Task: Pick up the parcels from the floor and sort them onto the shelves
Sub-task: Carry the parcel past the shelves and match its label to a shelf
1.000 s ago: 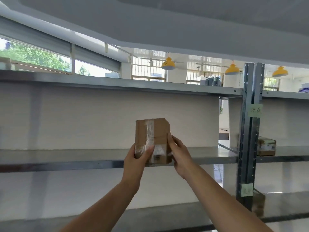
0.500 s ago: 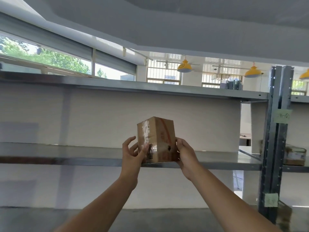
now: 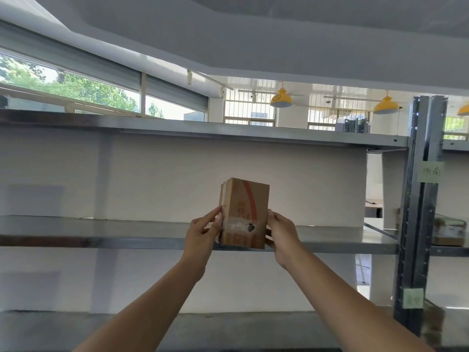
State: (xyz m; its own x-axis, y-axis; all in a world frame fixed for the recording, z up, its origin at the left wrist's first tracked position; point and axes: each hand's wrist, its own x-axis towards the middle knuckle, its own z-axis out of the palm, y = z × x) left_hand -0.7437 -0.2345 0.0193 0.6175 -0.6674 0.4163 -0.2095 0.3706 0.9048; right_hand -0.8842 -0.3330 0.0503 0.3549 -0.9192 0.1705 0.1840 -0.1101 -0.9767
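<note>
Cardboard parcel (image 3: 244, 213), now turned since a moment ago to show its red-printed face, held upright between left hand (image 3: 203, 231) and right hand (image 3: 280, 233) (fingers grasping its sides) at the middle shelf (image 3: 101, 233) edge, placement seemingly imminent.

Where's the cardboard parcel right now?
Centre of the head view: the cardboard parcel stands upright between the left hand and right hand, at the middle shelf's front edge.

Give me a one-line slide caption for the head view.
Both hands, left hand and right hand, hold a taped cardboard parcel upright at the middle shelf of a metal rack.
</note>
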